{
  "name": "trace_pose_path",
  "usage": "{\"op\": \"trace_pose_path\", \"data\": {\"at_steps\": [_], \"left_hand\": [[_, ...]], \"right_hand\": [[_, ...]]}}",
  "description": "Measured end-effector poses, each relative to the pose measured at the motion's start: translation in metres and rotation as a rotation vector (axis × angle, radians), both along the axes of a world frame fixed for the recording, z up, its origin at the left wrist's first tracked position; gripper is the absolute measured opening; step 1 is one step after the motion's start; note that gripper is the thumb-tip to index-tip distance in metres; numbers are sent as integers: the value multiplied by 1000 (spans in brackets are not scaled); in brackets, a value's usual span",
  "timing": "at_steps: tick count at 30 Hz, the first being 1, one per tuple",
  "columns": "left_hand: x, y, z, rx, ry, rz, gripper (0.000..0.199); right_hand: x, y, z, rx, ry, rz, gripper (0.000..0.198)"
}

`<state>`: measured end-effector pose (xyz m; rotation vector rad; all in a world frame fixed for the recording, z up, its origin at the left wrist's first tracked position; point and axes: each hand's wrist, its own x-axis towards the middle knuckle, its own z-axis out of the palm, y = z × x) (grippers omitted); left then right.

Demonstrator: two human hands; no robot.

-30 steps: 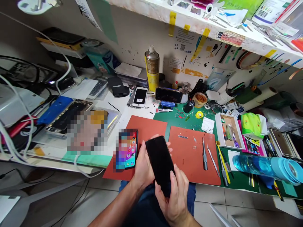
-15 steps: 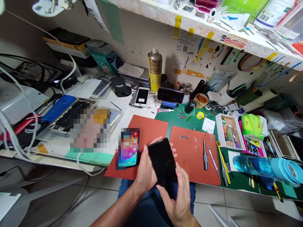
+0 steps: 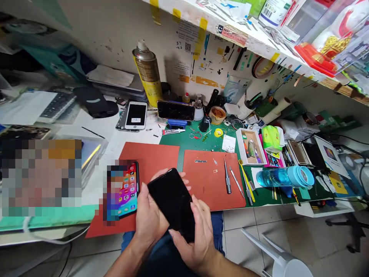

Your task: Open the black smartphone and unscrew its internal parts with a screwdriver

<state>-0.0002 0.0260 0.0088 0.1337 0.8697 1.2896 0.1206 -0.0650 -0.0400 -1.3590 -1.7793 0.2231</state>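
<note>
Cradles dark-screened phone (image 3: pixel 170 202) from behind in left hand (image 3: pixel 151 215) | grips its lower end with right hand (image 3: pixel 198 232), thumb and fingers on its edges | holds it slanted over near edge of worktop (image 3: pixel 113 138), just right of lit phone (image 3: pixel 129 192) on left red-brown mat (image 3: pixel 152 156) | shows 2 slim tools (image 3: pixel 227 180) lying on right red-brown mat (image 3: pixel 209 188)
</note>
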Motion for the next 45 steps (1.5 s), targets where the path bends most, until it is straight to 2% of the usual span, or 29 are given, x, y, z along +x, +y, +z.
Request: {"op": "trace_pose_path", "data": {"at_steps": [3, 5, 8, 10, 12, 14, 19, 22, 24, 27, 31, 38, 45], "left_hand": [[4, 0, 0, -18, -8, 41, 51], [1, 2, -1, -33, 3, 69, 52], [-14, 5, -4, -50, 94, 66, 57], [-29, 5, -8, -47, 208, 39, 54], [-44, 2, -13, -9, 363, -45, 54], [-56, -1, -17, 80, 552, -203, 65], [-69, -4, -16, 374, 1009, -569, 88], [-72, -1, -13, 529, 1216, -722, 82], [-74, 2, -11, 590, 1289, -758, 77], [-77, 7, -7, 694, 1347, -758, 75], [-80, 11, -2, 799, 1357, -781, 88], [-86, 11, -12, 831, 1296, -724, 86], [-89, 12, -16, 833, 1265, -738, 89]], "right_hand": [[5, 5, 2, -68, 37, -21, 74], [17, 14, 5, -122, 27, 15, 77], [50, 35, 15, -197, -70, 202, 78], [74, 53, 22, -222, -180, 351, 76], [93, 71, 28, -224, -274, 466, 75], [104, 87, 34, -252, -343, 553, 74], [110, 112, 40, -327, -380, 679, 75], [110, 117, 40, -369, -377, 679, 72], [111, 118, 40, -400, -373, 661, 70], [113, 118, 40, -449, -361, 637, 70], [113, 119, 36, -489, -372, 629, 69], [108, 120, 19, -389, -341, 625, 69], [110, 125, 16, -325, -288, 669, 65]]}}
